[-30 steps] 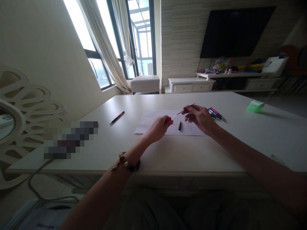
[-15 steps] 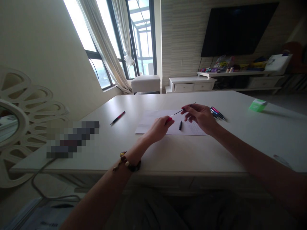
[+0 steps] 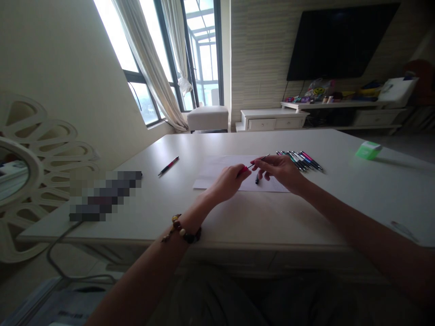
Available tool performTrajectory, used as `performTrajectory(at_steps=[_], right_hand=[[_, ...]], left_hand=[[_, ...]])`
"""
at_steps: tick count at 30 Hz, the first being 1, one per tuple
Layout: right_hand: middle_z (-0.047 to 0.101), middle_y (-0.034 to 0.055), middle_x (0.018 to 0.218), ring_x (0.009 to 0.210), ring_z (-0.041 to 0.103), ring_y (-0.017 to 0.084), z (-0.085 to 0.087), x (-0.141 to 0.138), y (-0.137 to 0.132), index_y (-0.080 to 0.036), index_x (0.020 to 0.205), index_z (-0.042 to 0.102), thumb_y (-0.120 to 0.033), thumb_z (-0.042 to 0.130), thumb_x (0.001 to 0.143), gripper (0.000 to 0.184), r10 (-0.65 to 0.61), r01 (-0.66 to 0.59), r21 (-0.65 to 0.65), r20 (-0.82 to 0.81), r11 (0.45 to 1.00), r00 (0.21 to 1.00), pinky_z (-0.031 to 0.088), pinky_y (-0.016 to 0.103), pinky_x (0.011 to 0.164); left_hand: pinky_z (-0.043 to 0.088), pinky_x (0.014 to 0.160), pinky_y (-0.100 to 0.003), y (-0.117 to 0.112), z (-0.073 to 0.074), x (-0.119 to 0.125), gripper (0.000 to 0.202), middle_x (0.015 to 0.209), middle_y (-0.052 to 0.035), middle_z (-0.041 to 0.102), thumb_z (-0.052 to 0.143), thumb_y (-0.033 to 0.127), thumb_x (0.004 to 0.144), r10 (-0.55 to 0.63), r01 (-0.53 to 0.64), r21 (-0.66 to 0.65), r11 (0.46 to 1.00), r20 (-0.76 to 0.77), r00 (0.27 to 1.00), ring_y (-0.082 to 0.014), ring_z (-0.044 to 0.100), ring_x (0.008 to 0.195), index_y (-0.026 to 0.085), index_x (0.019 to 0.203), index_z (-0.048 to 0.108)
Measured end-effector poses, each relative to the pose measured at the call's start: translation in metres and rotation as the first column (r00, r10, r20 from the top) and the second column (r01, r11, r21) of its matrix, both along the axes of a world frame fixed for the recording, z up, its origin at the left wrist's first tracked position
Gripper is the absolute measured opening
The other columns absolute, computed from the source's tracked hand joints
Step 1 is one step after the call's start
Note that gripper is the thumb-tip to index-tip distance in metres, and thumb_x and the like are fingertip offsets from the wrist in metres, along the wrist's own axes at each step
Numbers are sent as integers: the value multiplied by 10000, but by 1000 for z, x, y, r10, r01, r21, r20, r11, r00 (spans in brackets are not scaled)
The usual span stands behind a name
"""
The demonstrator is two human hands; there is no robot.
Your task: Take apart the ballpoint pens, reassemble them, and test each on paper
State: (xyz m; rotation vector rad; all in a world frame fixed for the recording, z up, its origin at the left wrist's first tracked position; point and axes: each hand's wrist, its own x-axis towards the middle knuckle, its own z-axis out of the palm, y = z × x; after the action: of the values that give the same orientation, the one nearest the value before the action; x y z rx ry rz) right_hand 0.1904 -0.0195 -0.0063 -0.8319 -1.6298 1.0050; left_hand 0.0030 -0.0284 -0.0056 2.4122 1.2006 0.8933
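Over the white paper (image 3: pixel 210 174), my left hand (image 3: pixel 229 181) is closed around a red pen barrel (image 3: pixel 243 170), most of it hidden by the fingers. My right hand (image 3: pixel 280 170) pinches a thin dark pen refill (image 3: pixel 263 157) between thumb and fingertips. The refill's lower end meets the open end of the red barrel; how far inside it sits I cannot tell. A short black pen part (image 3: pixel 257 180) lies on the paper below the right fingers, partly covered by them. Several pens (image 3: pixel 307 160) lie in a row just beyond the right hand.
A red and black pen (image 3: pixel 169 166) lies left of the paper on the white table (image 3: pixel 163 203). A blurred-out dark object (image 3: pixel 108 197) with a cable rests at the left edge. At the far right stands a green and white box (image 3: pixel 369 150).
My right hand has moved left and slightly down, bringing the refill to the red barrel. More of the row of pens shows behind it. The left hand stays nearly in place.
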Motion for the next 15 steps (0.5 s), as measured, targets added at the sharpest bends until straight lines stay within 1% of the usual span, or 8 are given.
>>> performTrajectory(at_steps=[4, 7, 10, 12, 15], right_hand=[[666, 57, 741, 525, 541, 95, 0, -1, 0, -147, 877, 731, -448, 680, 715, 345, 5, -6, 39, 27, 999, 1000, 403, 224, 432], [659, 58, 735, 524, 524, 94, -1, -2, -1, -146, 897, 732, -459, 671, 721, 364, -24, 24, 38, -2, 999, 1000, 403, 226, 435], [634, 41, 651, 505, 505, 94, -1, -4, -2, -139, 908, 732, -464, 666, 725, 379, -48, 47, 47, 3, 998, 999, 412, 232, 446], [601, 23, 580, 485, 490, 97, -1, -5, -3, -135, 892, 735, -466, 665, 727, 377, -41, 36, 79, 65, 996, 997, 413, 237, 449], [577, 9, 552, 474, 477, 96, 0, -7, -5, -147, 851, 740, -468, 656, 734, 352, -48, 29, 138, 132, 990, 990, 411, 239, 458]], left_hand=[[333, 581, -248, -2, -1, 1, 321, 644, 3, 548, 383, 363, 907, -62, 62, 0, 998, -12, 998, -110, 405, 595, 151, 754, 569], [352, 596, -246, -3, 0, 2, 320, 664, -4, 571, 387, 366, 907, -47, 47, -9, 999, -28, 998, -114, 426, 604, 150, 779, 585], [366, 605, -238, -5, 3, 4, 343, 685, -7, 593, 376, 384, 917, -36, 35, 11, 999, 16, 999, -114, 453, 617, 147, 800, 596], [389, 646, -234, -7, 5, 4, 337, 752, -21, 633, 369, 366, 926, -83, 81, 24, 996, 66, 994, -119, 503, 664, 145, 836, 607], [410, 734, -227, -10, 6, 6, 311, 871, -40, 670, 356, 315, 938, -180, 179, 19, 984, 119, 976, -127, 564, 759, 147, 913, 617]])
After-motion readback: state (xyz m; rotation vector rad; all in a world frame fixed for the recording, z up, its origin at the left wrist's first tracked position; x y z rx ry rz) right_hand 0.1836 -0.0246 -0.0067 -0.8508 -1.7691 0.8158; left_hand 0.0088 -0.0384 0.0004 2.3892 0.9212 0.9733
